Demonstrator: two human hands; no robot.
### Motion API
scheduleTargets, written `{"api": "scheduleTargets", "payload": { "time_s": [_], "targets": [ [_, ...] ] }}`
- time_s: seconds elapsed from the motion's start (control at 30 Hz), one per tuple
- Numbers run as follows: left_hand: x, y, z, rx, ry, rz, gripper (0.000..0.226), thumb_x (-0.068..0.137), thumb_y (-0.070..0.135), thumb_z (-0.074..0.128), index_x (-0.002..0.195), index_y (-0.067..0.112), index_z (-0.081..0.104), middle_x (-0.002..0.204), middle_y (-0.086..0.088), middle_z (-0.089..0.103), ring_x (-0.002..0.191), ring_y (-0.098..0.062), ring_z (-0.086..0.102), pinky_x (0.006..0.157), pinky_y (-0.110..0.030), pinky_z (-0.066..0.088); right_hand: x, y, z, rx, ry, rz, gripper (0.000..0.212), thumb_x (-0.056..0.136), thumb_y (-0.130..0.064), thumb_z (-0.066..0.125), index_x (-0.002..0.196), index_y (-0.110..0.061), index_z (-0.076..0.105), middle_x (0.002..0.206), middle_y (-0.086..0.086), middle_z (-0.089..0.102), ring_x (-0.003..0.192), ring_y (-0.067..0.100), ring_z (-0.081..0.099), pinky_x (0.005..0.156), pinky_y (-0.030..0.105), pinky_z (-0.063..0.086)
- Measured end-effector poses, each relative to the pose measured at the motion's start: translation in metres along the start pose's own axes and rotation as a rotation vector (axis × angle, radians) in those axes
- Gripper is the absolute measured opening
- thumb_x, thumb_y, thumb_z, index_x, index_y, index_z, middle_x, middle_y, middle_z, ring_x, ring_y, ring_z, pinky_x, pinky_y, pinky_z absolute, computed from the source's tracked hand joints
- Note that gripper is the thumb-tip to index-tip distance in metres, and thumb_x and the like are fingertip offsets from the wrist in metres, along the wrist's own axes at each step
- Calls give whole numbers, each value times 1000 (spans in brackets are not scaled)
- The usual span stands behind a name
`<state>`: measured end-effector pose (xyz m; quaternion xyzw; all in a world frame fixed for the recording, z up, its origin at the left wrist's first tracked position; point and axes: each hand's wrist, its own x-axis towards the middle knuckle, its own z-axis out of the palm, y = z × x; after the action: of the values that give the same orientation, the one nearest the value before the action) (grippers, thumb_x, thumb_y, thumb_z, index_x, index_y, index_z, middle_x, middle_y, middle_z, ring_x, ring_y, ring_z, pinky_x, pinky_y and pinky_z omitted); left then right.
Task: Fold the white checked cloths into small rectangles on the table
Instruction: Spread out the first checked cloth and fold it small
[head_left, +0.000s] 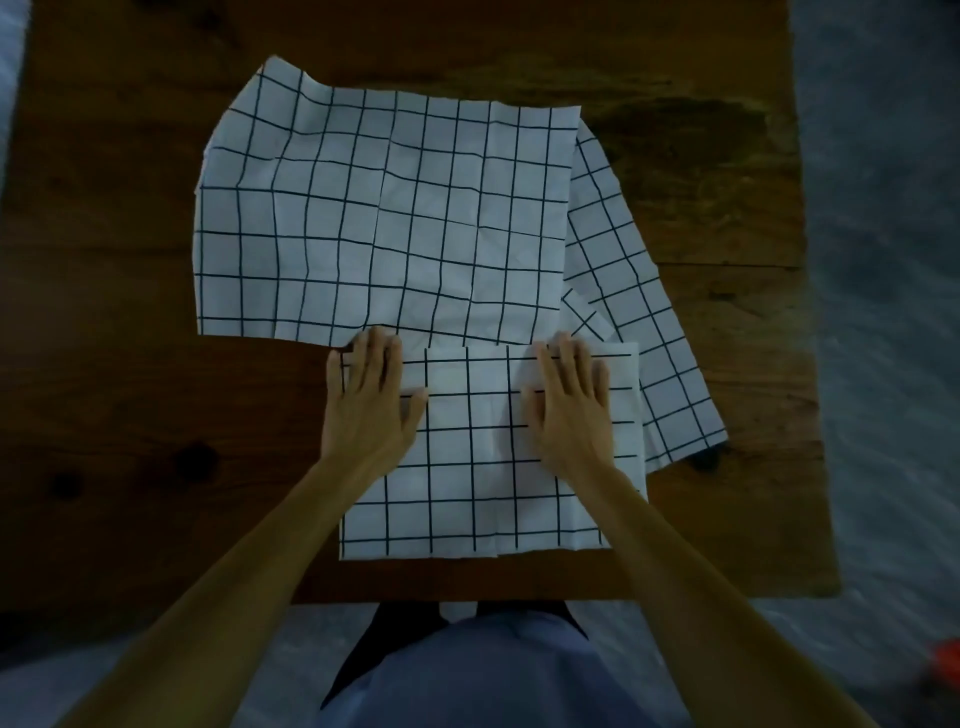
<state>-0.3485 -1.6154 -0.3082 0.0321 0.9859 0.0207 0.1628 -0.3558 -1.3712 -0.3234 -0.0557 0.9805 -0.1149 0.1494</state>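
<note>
Both hands, left hand (370, 402) and right hand (569, 402), press flat with fingers spread on the folded checked cloth (467, 467).

Bare worktop (156, 415) lies open left of the hands. Just beyond the fingertips, a spread checked cloth (384, 218) covers the surface; another cloth (649, 332) blocks the right side.

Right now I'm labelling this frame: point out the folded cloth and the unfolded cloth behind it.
folded cloth (467, 467), head view, centre of its top layer.
unfolded cloth (384, 218), head view, its flat middle.
</note>
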Motion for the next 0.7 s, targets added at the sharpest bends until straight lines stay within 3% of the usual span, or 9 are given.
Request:
{"api": "scheduleTargets", "payload": {
  "time_s": [0.1, 0.2, 0.33, 0.4, 0.53, 0.63, 0.7],
  "targets": [
    [4, 30, -8, -57, 103, 94, 63, 96, 38, 21, 147, 3, 8, 155, -19, 10, 144, -29, 2, 116, -48, 3, 5, -30, -4, 26, 11, -118, 59, 100, -32, 26, 152, -16, 4, 160, 9, 0, 147, 28, -8, 120, 45, -4],
    [16, 48, 6, -99, 43, 188, 66, 96, 32, 36, 145, 4, 2, 155, -18, 8, 144, -28, 0, 117, -45, 3, 14, -59, 6, 64, -73, -246, 69, 98, -23, 41, 151, -12, 0, 159, 7, -6, 146, 25, -13, 120, 43, -4],
    [16, 20, 19, -17, -4, 114, 65, 97, 48, 11, 148, 11, -5, 157, -10, -5, 144, -23, -8, 117, -42, -1, 14, -45, 15, 37, -33, -183, 55, 103, -36, 26, 152, -13, 12, 161, 5, 6, 148, 22, -6, 121, 42, 2],
    [10, -2, 17, -32, -15, 84, 69, 96, 54, 9, 148, 13, -12, 156, -7, -15, 143, -20, -16, 117, -42, -4, 5, -15, 13, 1, -3, -87, 57, 102, -42, 21, 152, -19, 7, 161, 5, 3, 148, 22, -7, 120, 42, 0],
    [6, -16, 13, -22, -30, 21, 75, 93, 58, 5, 149, 10, -9, 157, -9, -13, 143, -20, -18, 115, -48, -9, -7, 17, 8, 27, 50, 57, 58, 102, -46, 23, 153, -21, 11, 161, 6, 3, 148, 24, -6, 120, 42, -2],
    [2, 6, 1, 5, 33, 7, 72, 95, 50, 20, 149, 5, 3, 157, -17, -2, 144, -29, -8, 115, -52, -3, -5, -1, 5, 83, 105, 103, 55, 101, -40, 22, 151, -16, 21, 160, 10, 13, 147, 26, -1, 119, 46, -1],
    [0, 32, -3, -38, 43, 104, 72, 95, 42, 31, 148, 6, -1, 157, -16, -3, 144, -29, -6, 114, -47, -7, -2, -20, 4, 116, 113, -23, 52, 100, -33, 25, 148, -13, 22, 158, 12, 16, 147, 29, 4, 120, 47, 3]
  ]
}}
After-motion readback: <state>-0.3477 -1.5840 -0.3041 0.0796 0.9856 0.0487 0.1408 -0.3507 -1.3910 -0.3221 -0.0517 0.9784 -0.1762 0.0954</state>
